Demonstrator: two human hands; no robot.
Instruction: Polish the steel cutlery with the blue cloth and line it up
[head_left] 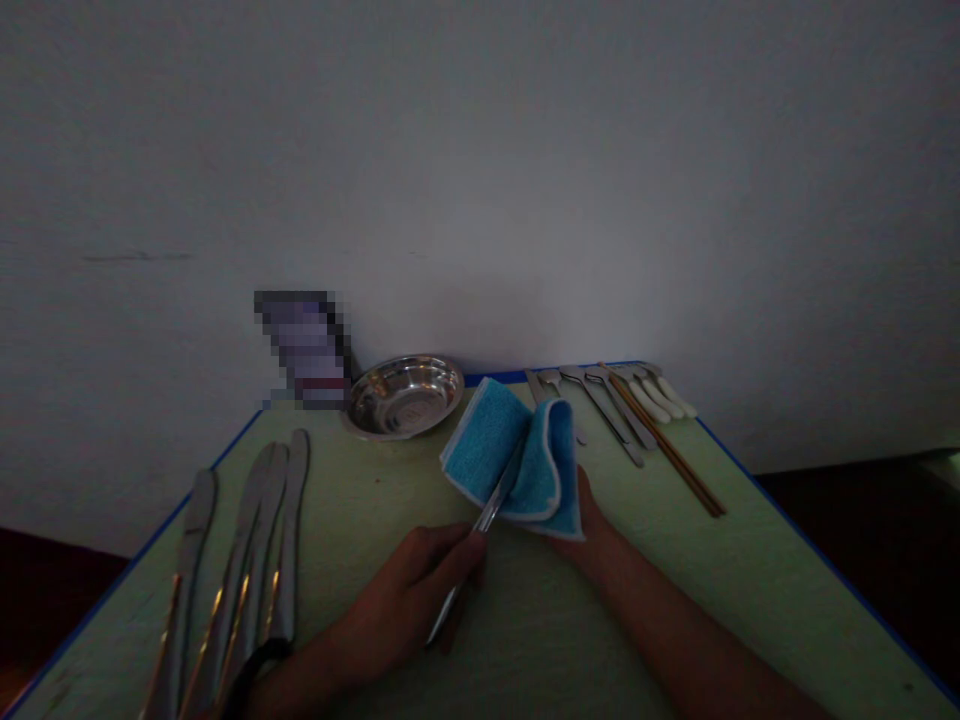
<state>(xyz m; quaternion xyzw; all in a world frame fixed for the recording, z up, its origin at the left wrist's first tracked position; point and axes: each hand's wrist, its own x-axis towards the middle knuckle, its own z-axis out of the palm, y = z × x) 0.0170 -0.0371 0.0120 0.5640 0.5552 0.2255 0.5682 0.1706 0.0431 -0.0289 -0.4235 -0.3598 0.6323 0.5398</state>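
Observation:
My left hand [427, 575] pinches the shiny handle of a piece of metal cutlery [490, 508], held at a slant over the table. Its far end goes into a folded blue cloth [487, 440] with pale edging, so I cannot tell what kind of cutlery it is. Behind and below that cloth is my right hand [592, 515], which grips it from the right side; most of its fingers are hidden. The cloth is folded around the cutlery's upper part, just in front of the left hand's fingertips.
Several table knives [296, 510] lie on the left of the green table [360, 490]. A steel bowl [405, 398] stands at the back, beside a blurred-out upright device [307, 345]. Metal cutlery [604, 415], wooden chopsticks [671, 450] and white-handled cutlery [652, 400] lie back right. A wall [480, 180] rises behind.

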